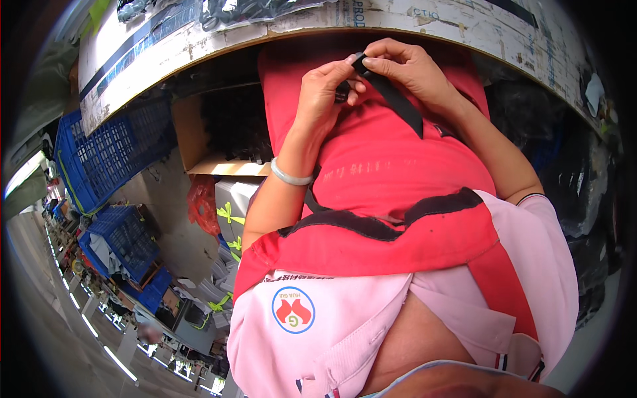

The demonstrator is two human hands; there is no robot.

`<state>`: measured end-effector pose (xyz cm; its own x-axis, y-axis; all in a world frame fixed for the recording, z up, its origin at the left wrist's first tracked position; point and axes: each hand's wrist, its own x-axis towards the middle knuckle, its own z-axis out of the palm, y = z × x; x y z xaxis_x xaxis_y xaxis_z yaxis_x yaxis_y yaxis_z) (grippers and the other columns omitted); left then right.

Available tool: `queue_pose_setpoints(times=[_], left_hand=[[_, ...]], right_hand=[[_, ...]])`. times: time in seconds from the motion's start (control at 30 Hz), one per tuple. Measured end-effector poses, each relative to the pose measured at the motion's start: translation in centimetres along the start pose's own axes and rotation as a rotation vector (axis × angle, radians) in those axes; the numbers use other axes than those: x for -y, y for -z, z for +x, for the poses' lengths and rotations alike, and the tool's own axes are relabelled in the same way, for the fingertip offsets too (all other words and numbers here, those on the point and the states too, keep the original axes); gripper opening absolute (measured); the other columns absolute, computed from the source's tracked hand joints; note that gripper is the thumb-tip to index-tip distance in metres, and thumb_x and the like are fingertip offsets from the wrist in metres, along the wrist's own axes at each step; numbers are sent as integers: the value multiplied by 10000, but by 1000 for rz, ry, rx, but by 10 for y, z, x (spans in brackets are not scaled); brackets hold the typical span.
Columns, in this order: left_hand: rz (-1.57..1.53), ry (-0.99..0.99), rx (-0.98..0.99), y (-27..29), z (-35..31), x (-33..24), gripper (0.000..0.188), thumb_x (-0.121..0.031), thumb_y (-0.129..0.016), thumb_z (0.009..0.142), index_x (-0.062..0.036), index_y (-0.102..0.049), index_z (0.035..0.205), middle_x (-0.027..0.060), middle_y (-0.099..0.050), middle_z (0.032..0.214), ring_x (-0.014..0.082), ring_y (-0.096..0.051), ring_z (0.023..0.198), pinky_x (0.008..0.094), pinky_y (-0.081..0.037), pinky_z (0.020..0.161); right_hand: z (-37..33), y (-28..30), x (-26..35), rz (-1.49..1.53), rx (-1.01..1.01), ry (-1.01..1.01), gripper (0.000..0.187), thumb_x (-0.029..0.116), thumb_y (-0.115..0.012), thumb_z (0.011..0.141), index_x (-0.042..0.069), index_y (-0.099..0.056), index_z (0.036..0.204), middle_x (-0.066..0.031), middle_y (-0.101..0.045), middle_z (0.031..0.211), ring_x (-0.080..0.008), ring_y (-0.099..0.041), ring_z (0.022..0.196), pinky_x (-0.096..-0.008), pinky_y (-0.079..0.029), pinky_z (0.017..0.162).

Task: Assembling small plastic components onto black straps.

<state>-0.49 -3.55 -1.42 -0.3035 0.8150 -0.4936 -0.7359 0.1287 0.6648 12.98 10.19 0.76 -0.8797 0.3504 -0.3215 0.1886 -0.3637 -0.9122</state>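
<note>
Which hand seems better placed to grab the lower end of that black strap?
Probably the right hand: the black strap's lower end is nearer it, and the left hand also holds a small black piece.

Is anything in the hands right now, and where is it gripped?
A black strap, pinched near its upper end by the left hand and right hand; its lower end is free.

The person over here wears a pale pink shirt, its collar tipped with dark, white and red stripes, and a round blue-ringed badge on the chest. The red apron shows black trim and faded white marks; a pale bangle circles the left forearm.
</note>
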Motion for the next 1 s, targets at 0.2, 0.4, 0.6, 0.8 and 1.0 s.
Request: queue_pose_setpoints(times=[0.2, 0.4, 0.6, 0.8, 1.0], left_hand=[[227, -218, -100, -14, -6, -1, 243, -189, -618, 938, 41, -666, 1002, 117, -695, 827, 145, -668, 673, 207, -457, 477], [278, -339, -154, -14, -7, 3, 208, -138, -648, 915, 45, -681, 1007, 104, -695, 836, 102, -640, 622, 193, -456, 418], [452, -532, -144, -15, -10, 8, 143, -37, -682, 867, 17, -703, 998, 37, -661, 829, 47, -546, 563, 180, -423, 428], [440, -707, -35, -9, -9, 6, 162, 56, -673, 830, -4, -708, 977, 41, -604, 929, 52, -542, 608, 175, -425, 471], [558, -701, 103, -5, -17, 6, 150, 80, -633, 851, 17, -682, 978, 73, -579, 977, 96, -578, 634, 196, -475, 510]], right_hand=[[-14, -12, 26, -79, -172, 434, 137, 74, -629, 915, 29, -659, 1040, 0, -638, 840, -31, -553, 650, -167, -457, 589], [-11, -3, 18, -227, -136, -50, 190, 196, -665, 904, 17, -607, 883, 3, -607, 683, -36, -564, 538, -179, -465, 472], [-8, -4, 9, -87, -122, -128, 180, 190, -653, 913, 23, -589, 888, -22, -617, 711, -57, -590, 572, -190, -493, 506], [-8, -8, 10, -32, -99, 33, 307, 258, -612, 943, 18, -590, 1133, -24, -620, 867, -74, -620, 725, -214, -529, 660], [-1, 14, 6, -144, 44, -85, 250, 264, -658, 910, 38, -677, 1014, -2, -635, 850, -48, -578, 730, -194, -481, 678]])
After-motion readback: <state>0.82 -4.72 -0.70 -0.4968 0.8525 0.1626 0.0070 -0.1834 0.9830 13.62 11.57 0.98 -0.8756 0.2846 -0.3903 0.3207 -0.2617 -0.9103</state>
